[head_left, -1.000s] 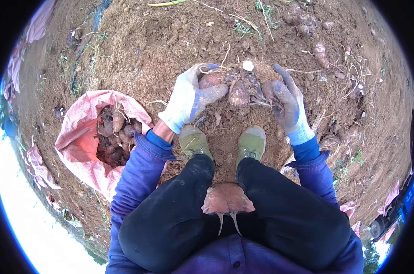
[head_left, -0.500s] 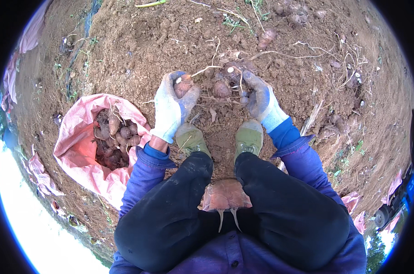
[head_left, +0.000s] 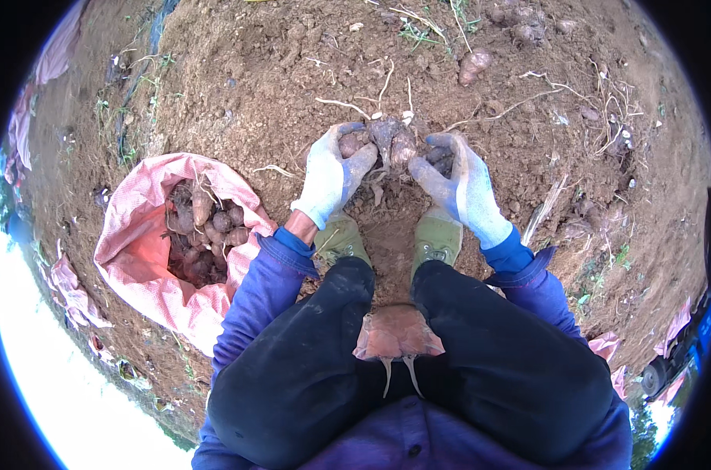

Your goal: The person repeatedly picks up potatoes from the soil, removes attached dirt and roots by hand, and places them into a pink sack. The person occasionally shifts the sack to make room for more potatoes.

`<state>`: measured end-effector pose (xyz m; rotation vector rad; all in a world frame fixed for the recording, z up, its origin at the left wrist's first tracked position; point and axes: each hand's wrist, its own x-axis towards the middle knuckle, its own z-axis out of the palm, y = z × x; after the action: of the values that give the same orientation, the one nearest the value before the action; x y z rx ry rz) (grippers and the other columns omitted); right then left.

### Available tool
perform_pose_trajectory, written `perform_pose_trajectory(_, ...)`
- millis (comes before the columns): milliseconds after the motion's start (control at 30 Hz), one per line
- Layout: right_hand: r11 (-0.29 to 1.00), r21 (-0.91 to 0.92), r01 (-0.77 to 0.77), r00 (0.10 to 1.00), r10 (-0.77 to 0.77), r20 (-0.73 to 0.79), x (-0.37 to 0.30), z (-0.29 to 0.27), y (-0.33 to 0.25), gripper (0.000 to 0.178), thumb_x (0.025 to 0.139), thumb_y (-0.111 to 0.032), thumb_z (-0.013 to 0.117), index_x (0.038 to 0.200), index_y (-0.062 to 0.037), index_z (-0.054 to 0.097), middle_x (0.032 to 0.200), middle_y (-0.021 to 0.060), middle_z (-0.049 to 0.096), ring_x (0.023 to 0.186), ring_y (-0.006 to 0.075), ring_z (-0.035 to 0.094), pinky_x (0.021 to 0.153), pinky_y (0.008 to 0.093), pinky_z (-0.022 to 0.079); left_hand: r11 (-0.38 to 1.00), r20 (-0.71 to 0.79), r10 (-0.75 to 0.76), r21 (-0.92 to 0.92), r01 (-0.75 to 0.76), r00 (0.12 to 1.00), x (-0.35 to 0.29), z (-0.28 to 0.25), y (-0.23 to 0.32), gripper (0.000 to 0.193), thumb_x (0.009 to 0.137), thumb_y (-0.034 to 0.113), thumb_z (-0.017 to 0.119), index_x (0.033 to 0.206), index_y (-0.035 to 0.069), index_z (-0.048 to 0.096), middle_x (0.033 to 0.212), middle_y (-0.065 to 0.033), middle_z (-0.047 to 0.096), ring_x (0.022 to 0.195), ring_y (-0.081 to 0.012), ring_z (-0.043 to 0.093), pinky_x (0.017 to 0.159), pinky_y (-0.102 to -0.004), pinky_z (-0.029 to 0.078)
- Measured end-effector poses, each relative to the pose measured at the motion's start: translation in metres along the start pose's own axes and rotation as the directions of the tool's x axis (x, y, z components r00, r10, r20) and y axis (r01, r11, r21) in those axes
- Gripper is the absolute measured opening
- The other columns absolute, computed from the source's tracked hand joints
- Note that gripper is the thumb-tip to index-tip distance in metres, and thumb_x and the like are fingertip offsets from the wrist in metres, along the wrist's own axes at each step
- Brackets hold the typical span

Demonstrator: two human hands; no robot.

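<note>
A clump of brown taro corms with pale root strands sits on the soil between my hands. My left hand, in a white glove with soiled grey fingers, is curled round a taro corm against the clump's left side. On the other side my right hand, gloved alike, has thumb and fingers closed on a darker taro corm. Its thumb lies close to the clump; whether it touches I cannot tell. To the left stands an open pink woven sack holding several taro corms.
My green shoes stand just below the hands. A loose corm lies farther off, with more corms beyond it. Stringy roots and a dry stalk lie to the right. A dark wheeled object shows at the right rim.
My left hand has moved right with its corm, up to the clump. The clump is turned, its roots now pointing away from me. My right hand has closed round a dark corm.
</note>
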<state>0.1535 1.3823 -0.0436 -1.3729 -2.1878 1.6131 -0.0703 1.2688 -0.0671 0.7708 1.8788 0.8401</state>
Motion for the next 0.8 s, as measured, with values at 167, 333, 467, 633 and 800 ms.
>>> perform_pose_trajectory(167, 0.899, -0.152, 0.412, 0.911, -0.408, 0.052, 0.019, 0.005, 0.016, 0.116, 0.074, -0.044, 0.099, 0.160, 0.0048, 0.039, 0.154, 0.0282, 0.053, 0.135, 0.0425, 0.060, 0.107, 0.0475, 0.055, 0.891, 0.149, -0.128, -0.416, 0.180, 0.980, -0.011, -0.009, -0.012, 0.046, 0.097, 0.010, 0.073, 0.138, -0.006, 0.062, 0.097, -0.0032, 0.074, 0.082, -0.0068, 0.066, 0.072, -0.0251, 0.054)
perform_pose_trajectory(333, 0.966, 0.176, 0.191, 0.967, -0.215, 0.134, 0.025, 0.016, 0.013, 0.099, 0.076, -0.027, 0.096, 0.158, -0.0039, 0.046, 0.153, 0.0217, 0.057, 0.141, 0.0378, 0.058, 0.116, 0.0472, 0.048, 0.956, 0.081, 0.256, 0.130, -0.265, 0.963, -0.017, -0.016, -0.008, 0.084, 0.082, 0.024, 0.088, 0.153, -0.003, 0.052, 0.119, -0.0120, 0.069, 0.106, -0.0193, 0.066, 0.094, -0.0345, 0.053)
perform_pose_trajectory(467, 0.941, -0.038, 0.336, 0.942, -0.336, 0.010, 0.011, 0.022, 0.011, 0.087, 0.074, -0.019, 0.092, 0.151, -0.0051, 0.054, 0.147, 0.0208, 0.062, 0.139, 0.0383, 0.059, 0.116, 0.0457, 0.049, 0.914, 0.131, 0.352, 0.166, -0.370, 0.927, -0.018, -0.008, -0.002, 0.109, 0.069, 0.032, 0.099, 0.160, 0.003, 0.046, 0.147, -0.0204, 0.061, 0.136, -0.0323, 0.061, 0.117, -0.0440, 0.048)
perform_pose_trajectory(633, 0.959, 0.191, 0.209, 0.975, -0.219, 0.033, 0.000, 0.030, 0.007, 0.078, 0.081, -0.014, 0.089, 0.150, -0.0047, 0.054, 0.144, 0.0164, 0.063, 0.141, 0.0323, 0.059, 0.117, 0.0426, 0.049, 0.874, 0.091, 0.435, 0.196, -0.444, 0.896, -0.020, 0.003, 0.005, 0.055, 0.076, 0.020, 0.094, 0.125, 0.005, 0.072, 0.122, -0.0123, 0.074, 0.117, -0.0282, 0.071, 0.102, -0.0420, 0.055)
perform_pose_trajectory(800, 0.862, 0.460, -0.215, 0.940, 0.055, 0.337, -0.001, 0.031, -0.002, 0.053, 0.084, -0.007, 0.087, 0.134, -0.0033, 0.068, 0.135, 0.0082, 0.068, 0.122, 0.0139, 0.065, 0.110, 0.0331, 0.052, 0.975, 0.193, 0.095, -0.218, -0.052, 0.977, -0.028, -0.003, -0.007, 0.024, 0.086, 0.011, 0.081, 0.108, 0.004, 0.074, 0.097, -0.0046, 0.069, 0.093, -0.0144, 0.067, 0.086, -0.0336, 0.054)
